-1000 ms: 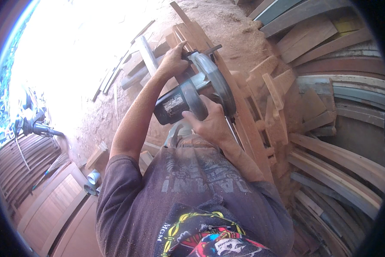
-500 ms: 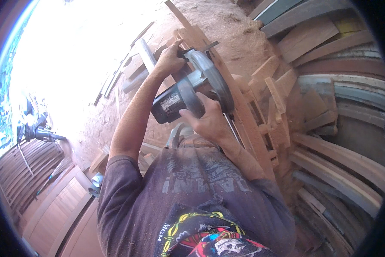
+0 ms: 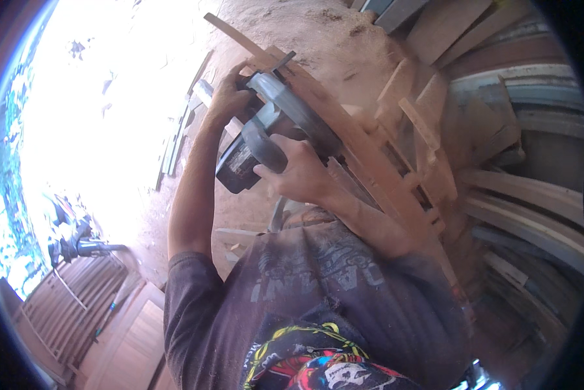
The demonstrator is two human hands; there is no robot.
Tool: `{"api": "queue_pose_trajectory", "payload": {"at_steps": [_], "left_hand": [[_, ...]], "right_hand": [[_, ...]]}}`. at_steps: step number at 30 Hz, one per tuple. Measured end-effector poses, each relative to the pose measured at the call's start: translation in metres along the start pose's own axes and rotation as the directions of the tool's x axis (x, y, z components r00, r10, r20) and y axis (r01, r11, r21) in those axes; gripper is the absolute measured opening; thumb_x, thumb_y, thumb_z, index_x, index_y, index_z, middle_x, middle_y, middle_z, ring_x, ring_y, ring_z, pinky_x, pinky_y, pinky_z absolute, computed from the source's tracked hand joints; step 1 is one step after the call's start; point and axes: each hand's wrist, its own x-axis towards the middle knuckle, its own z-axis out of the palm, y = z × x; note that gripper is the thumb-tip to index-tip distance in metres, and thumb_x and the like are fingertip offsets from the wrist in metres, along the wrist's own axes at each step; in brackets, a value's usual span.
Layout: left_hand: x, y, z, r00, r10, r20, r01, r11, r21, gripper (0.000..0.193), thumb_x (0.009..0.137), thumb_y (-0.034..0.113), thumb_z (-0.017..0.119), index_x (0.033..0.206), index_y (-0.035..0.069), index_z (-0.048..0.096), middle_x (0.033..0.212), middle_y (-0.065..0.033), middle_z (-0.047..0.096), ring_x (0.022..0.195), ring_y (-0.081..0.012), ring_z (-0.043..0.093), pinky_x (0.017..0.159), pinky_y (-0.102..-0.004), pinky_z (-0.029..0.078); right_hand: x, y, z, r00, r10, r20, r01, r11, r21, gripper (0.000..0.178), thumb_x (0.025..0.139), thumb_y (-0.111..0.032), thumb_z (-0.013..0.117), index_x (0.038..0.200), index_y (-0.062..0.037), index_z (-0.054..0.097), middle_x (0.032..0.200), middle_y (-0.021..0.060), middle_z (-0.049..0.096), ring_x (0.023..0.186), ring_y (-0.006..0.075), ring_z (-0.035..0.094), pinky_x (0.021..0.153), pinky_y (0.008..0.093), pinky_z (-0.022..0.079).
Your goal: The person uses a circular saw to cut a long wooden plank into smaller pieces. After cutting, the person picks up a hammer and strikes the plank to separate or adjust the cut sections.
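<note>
A grey and black circular saw [image 3: 298, 110] rests on a long wooden board [image 3: 363, 153] that runs from the far left toward the near right. My right hand [image 3: 298, 170] is wrapped round the saw's rear handle, thumb toward the black motor housing. At the saw's front end my left hand [image 3: 230, 97] grips it, its fingertips partly hidden behind the tool. The guard covers most of the blade, so where it meets the wood cannot be seen. A thin bar [image 3: 284, 63] sticks out from the front of the saw across the board.
Sawdust covers the ground [image 3: 344, 32]. Offcuts [image 3: 419, 123] lean right of the board. Stacked curved planks [image 3: 526, 201] fill the right side. Wood strips [image 3: 175, 146] lie to the left. A panelled wooden door [image 3: 126, 338] and a motorbike [image 3: 71, 234] are at the lower left.
Both hands and the saw have shifted left in the view, as has the board's far end. The motorbike and door appear farther right as the view turned. Both grips stay the same.
</note>
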Motion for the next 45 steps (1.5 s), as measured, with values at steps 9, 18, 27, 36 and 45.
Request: {"api": "queue_pose_trajectory", "payload": {"at_steps": [9, 18, 27, 36, 45], "left_hand": [[0.010, 0.020, -0.026, 0.989, -0.113, 0.094, 0.119, 0.991, -0.054, 0.057, 0.087, -0.005, 0.065, 0.142, 0.006, 0.071, 0.098, -0.0069, 0.078, 0.075, -0.0142, 0.072, 0.059, -0.0299, 0.058], [0.020, 0.011, -0.021, 0.992, -0.088, 0.085, 0.087, 0.996, 0.017, 0.049, 0.089, -0.003, 0.068, 0.137, 0.007, 0.075, 0.092, -0.0036, 0.074, 0.072, -0.0112, 0.068, 0.055, -0.0266, 0.052], [0.028, -0.006, -0.016, 0.995, -0.067, 0.073, 0.065, 0.998, 0.023, 0.051, 0.089, -0.005, 0.067, 0.138, 0.009, 0.076, 0.090, -0.0015, 0.072, 0.071, -0.0099, 0.064, 0.055, -0.0269, 0.048], [0.053, -0.029, -0.030, 0.999, -0.016, 0.043, 0.014, 0.998, 0.066, 0.054, 0.087, -0.002, 0.070, 0.140, 0.009, 0.075, 0.095, -0.0023, 0.075, 0.072, -0.0099, 0.065, 0.058, -0.0272, 0.051], [0.067, -0.044, -0.039, 0.997, 0.015, 0.077, -0.021, 0.996, 0.084, 0.049, 0.088, 0.001, 0.072, 0.136, 0.009, 0.077, 0.095, -0.0012, 0.076, 0.072, -0.0081, 0.065, 0.060, -0.0266, 0.051]], "right_hand": [[0.028, -0.003, 0.011, 0.999, -0.032, -0.040, 0.034, 0.997, 0.072, 0.033, 0.088, -0.019, 0.083, 0.110, 0.0021, 0.071, 0.099, 0.0290, 0.076, 0.102, 0.0456, 0.076, 0.089, 0.0492, 0.060], [0.038, 0.014, 0.015, 0.998, -0.035, -0.056, 0.036, 0.999, 0.021, 0.032, 0.087, -0.021, 0.082, 0.107, 0.0023, 0.072, 0.098, 0.0313, 0.076, 0.103, 0.0479, 0.075, 0.093, 0.0522, 0.060], [0.041, 0.030, 0.022, 0.997, -0.047, -0.064, 0.049, 0.998, 0.038, 0.034, 0.085, -0.019, 0.085, 0.108, 0.0036, 0.072, 0.091, 0.0274, 0.077, 0.099, 0.0447, 0.077, 0.090, 0.0488, 0.061], [0.057, 0.028, 0.027, 0.995, -0.072, -0.067, 0.075, 0.996, 0.048, 0.033, 0.084, -0.018, 0.085, 0.105, 0.0042, 0.072, 0.091, 0.0273, 0.077, 0.097, 0.0447, 0.077, 0.091, 0.0494, 0.060], [0.068, 0.034, 0.035, 0.995, -0.057, -0.076, 0.059, 0.998, 0.026, 0.030, 0.083, -0.019, 0.085, 0.101, 0.0034, 0.073, 0.088, 0.0257, 0.077, 0.094, 0.0428, 0.078, 0.090, 0.0487, 0.061]]}}
